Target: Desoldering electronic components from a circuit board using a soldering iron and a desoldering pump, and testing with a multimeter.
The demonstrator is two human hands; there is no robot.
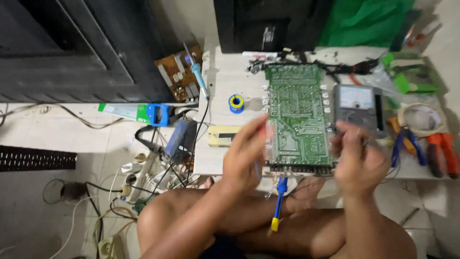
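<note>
A green circuit board [297, 110] lies lengthwise on a low white table [235, 76]. My left hand [247, 153] hovers at the board's near left corner, its fingers pinched on a thin red probe-like tip with a blue lead below it. At the board's near right corner is my right hand [359, 156], blurred, with its fingers curled; what it holds is unclear. A grey analogue multimeter [357, 103] sits just right of the board. A blue and yellow screwdriver [278, 204] hangs off the table's front edge above my crossed legs.
A solder spool [236, 103], a soldering iron [199, 79] and a brown circuit board [179, 72] are to the left. Red pliers [443, 151], blue-handled pliers [407, 141] and a tape roll [421, 117] are to the right. Tangled cables [110, 201] cover the floor on the left.
</note>
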